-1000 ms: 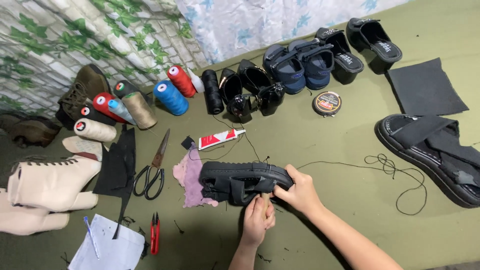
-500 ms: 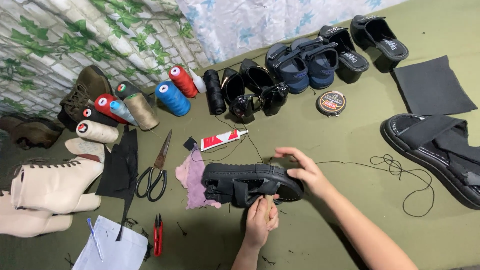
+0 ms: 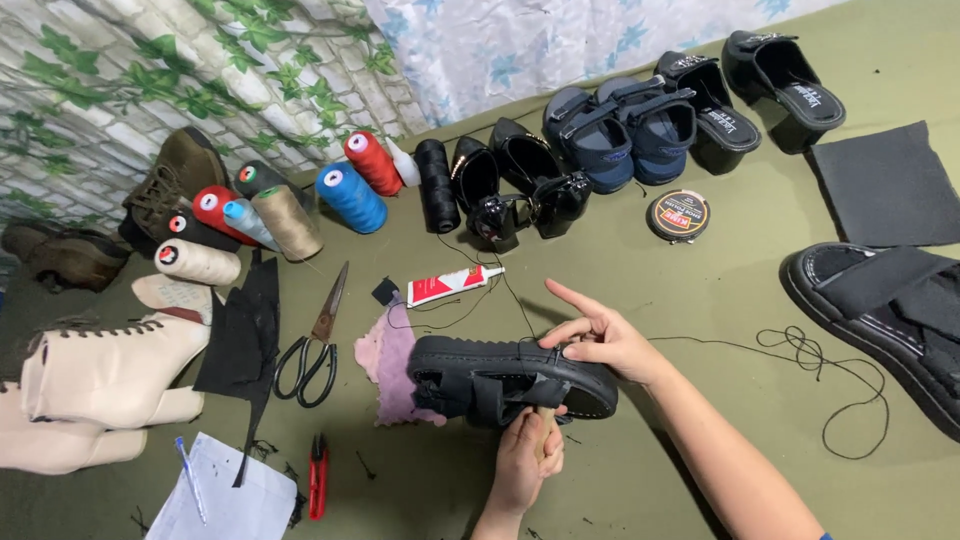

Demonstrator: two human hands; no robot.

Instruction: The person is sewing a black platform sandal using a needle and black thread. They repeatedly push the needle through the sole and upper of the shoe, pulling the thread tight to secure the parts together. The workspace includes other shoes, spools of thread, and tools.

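Note:
A black platform sandal [image 3: 470, 362] lies on its side on the olive-green surface, sole rim up, straps facing me. My right hand [image 3: 603, 338] rests on the sandal's right end, thumb and curled fingers on the sole rim, index finger pointing left. My left hand [image 3: 522, 462] comes up from below, closed around a small tan wooden-handled tool [image 3: 546, 428] pressed against the strap side. A black thread [image 3: 838, 392] trails from the sandal to a loose coil on the right.
Scissors [image 3: 314, 340], a pink cloth [image 3: 392, 362] and a glue tube [image 3: 448, 285] lie left of the sandal. Thread spools [image 3: 350, 197] and shoes line the back. A polish tin [image 3: 677, 215], a second sandal [image 3: 880, 310], cream boots [image 3: 100, 375] and red snips [image 3: 318, 476] surround the work.
My right hand has slid from gripping the sandal's right end up onto the sole rim, index finger now stretched out. My left hand has stayed under the sandal.

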